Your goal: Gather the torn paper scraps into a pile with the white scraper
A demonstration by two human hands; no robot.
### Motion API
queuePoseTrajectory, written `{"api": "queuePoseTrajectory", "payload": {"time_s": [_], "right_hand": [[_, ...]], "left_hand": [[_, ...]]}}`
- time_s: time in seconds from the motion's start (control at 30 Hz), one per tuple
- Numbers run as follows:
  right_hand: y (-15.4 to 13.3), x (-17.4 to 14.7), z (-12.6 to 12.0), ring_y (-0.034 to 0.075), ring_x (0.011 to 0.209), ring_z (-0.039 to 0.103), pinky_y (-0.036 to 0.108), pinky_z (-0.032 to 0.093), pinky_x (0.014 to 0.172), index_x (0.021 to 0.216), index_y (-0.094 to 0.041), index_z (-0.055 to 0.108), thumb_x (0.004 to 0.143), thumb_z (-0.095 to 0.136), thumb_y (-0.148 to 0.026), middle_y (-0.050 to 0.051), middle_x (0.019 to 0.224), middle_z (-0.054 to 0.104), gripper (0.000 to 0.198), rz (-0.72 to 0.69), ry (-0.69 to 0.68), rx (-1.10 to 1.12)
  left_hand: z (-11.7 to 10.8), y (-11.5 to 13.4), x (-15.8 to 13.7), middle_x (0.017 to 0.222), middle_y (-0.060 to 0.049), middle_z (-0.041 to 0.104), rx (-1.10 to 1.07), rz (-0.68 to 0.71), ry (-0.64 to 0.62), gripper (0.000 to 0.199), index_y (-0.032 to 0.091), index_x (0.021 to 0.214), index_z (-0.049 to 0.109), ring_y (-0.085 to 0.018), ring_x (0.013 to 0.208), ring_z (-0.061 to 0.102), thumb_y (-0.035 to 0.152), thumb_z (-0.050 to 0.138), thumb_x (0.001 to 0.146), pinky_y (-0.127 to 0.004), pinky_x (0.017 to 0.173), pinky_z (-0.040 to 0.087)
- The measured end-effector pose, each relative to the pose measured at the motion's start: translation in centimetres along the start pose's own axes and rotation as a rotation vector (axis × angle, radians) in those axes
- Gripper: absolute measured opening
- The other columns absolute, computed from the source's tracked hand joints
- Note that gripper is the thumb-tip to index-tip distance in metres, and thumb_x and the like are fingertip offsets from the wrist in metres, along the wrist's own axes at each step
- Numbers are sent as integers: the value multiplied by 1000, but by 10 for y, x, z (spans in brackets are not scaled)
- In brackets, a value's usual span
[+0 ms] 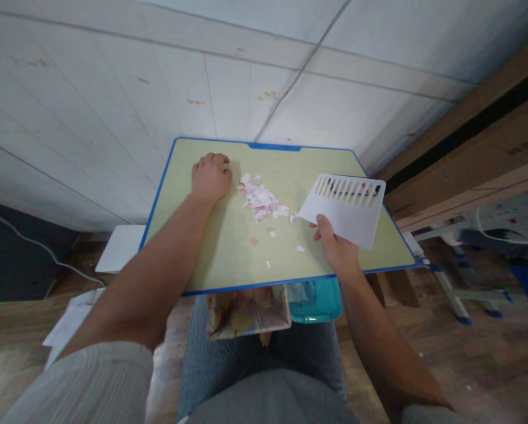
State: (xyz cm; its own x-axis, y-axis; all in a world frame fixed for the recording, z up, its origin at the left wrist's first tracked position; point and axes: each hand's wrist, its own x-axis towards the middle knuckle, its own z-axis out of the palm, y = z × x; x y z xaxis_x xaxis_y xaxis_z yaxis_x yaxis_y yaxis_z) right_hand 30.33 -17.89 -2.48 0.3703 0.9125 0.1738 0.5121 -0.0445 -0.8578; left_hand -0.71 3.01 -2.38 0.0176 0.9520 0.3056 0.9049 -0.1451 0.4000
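Small torn paper scraps (262, 199), white and pinkish, lie in a loose heap mid-table, with a few single bits scattered towards the near edge. Just left of the heap, my left hand (212, 178) rests on the tabletop, its fingers loosely bent and apart, holding nothing I can see. My right hand (338, 246) grips a flat white plastic panel (341, 215) with a row of slots along its far side, thumb on top. The panel is tilted, and its left corner comes close to the scraps' right end. Dark and red items, partly hidden, show through the slots.
The pale yellow table (228, 259) has a blue rim and stands against a white panelled wall (158, 88). Below its near edge are a patterned box (250, 327) and a teal plastic container (319, 303). Cardboard boxes (475, 147) stand at right.
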Motion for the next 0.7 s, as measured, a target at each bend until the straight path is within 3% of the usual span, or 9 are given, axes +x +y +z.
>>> {"api": "queuePoseTrajectory", "payload": {"time_s": [0.4, 0.7], "right_hand": [[2, 4, 4, 33, 90, 81, 57, 54, 128, 69, -31, 72, 101, 64, -84, 7, 74, 81, 63, 42, 20, 64], [11, -9, -4, 41, 116, 78, 65, 33, 146, 71, -34, 72, 102, 63, -84, 8, 83, 80, 60, 9, 73, -47]], "left_hand": [[-2, 1, 0, 155, -22, 74, -43, -11, -13, 43, 20, 139, 78, -47, 152, 64, 18, 56, 103, -65, 134, 47], [1, 0, 2, 151, -19, 77, -20, -4, 19, 42, 22, 137, 80, -45, 147, 67, 17, 58, 102, -63, 131, 51]]}}
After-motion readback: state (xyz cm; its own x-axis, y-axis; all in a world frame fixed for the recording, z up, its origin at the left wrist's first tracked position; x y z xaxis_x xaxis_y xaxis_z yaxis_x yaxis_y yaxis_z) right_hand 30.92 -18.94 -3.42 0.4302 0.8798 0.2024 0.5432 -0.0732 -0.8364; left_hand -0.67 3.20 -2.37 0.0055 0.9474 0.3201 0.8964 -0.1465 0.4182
